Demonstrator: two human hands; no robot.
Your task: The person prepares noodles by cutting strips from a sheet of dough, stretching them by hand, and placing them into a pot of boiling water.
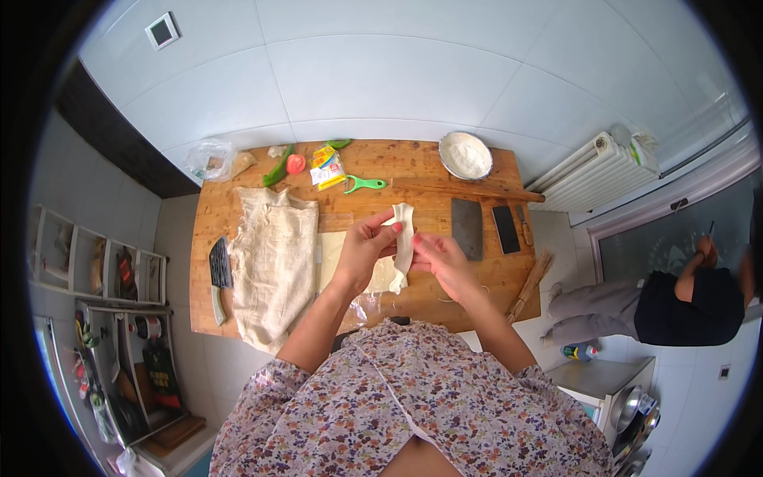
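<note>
A long, pale strip of dough (405,244) hangs above the middle of the wooden table, its lower end folded. My left hand (365,247) grips the strip from the left, thumb across its face. Against the strip's right edge, my right hand (444,262) has thumb and fingers closed on it. Beneath my hands lies a flat pale sheet (331,253), apparently dough, partly hidden by the left forearm. Clear plastic film (363,310) shows at the near side. Left of it, a crumpled beige cloth (274,256) covers part of the table.
A cleaver (220,271) lies at the table's left edge (199,298). Behind are a green peeler (366,183), a cut tomato (295,164), a green pepper (277,170), a rolling pin (465,188) and a flour bowl (467,158). A phone (505,229) lies right. Another person (685,307) stands beyond.
</note>
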